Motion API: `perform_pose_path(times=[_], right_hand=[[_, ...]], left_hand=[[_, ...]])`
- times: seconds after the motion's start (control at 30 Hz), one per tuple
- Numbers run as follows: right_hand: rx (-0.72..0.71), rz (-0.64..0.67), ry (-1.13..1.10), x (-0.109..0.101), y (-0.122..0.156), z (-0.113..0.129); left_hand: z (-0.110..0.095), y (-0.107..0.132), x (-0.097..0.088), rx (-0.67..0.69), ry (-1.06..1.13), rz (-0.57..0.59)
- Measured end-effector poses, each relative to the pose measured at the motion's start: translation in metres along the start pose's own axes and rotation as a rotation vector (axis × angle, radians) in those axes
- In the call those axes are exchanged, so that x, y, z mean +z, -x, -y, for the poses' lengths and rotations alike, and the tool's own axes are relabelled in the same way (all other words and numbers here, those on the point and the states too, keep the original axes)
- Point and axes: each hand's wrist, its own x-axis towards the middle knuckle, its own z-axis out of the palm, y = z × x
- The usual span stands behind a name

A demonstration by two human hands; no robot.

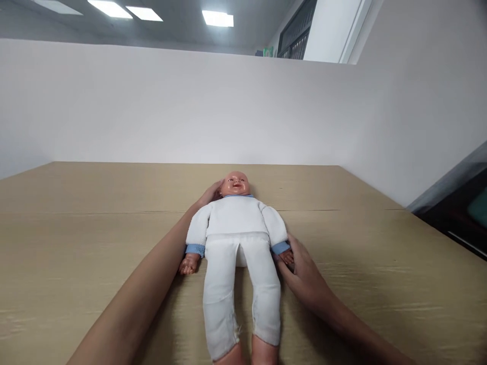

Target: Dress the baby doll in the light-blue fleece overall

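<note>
A baby doll (236, 218) in a white top and white trousers with blue cuffs lies on its back on the wooden table, head away from me. My left hand (213, 192) holds the left side of the doll's head, with most of its fingers hidden behind it. Along the doll's side runs my left forearm, next to the doll's bare plastic hand (189, 264). On the other side, my right hand (299, 261) is closed around the doll's other hand and cuff. Its thumb points in toward the doll's hip, and its other fingers are partly hidden.
The pale wooden table (114, 228) has a seam running across it. A white partition wall (190, 106) rises behind its far edge. At the right, beyond the table's side, stands a dark object with a glossy panel (462, 215). Ceiling lights (217, 19) show above the partition.
</note>
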Motion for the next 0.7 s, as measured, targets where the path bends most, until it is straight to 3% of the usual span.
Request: perform_pose_path(times=[0.23, 0.37, 0.47, 0.6, 0.7], right_hand=[[-0.011, -0.023, 0.053, 0.000, 0.000, -0.009], [-0.005, -0.003, 0.002, 0.002, -0.001, -0.016], [0.086, 0.044, -0.061, -0.001, 0.010, -0.011], [0.173, 0.115, -0.124, -0.017, 0.063, 0.020], [0.158, 0.044, -0.194, -0.034, 0.127, 0.052]], left_hand=[[0.000, 0.037, -0.036, 0.175, 0.038, -0.197], [0.003, 0.081, -0.037, 0.229, -0.012, -0.237], [0.009, 0.116, -0.031, 0.255, -0.067, -0.310], [0.015, 0.164, -0.016, 0.269, -0.175, -0.440], [0.021, 0.215, 0.006, 0.274, -0.302, -0.540]])
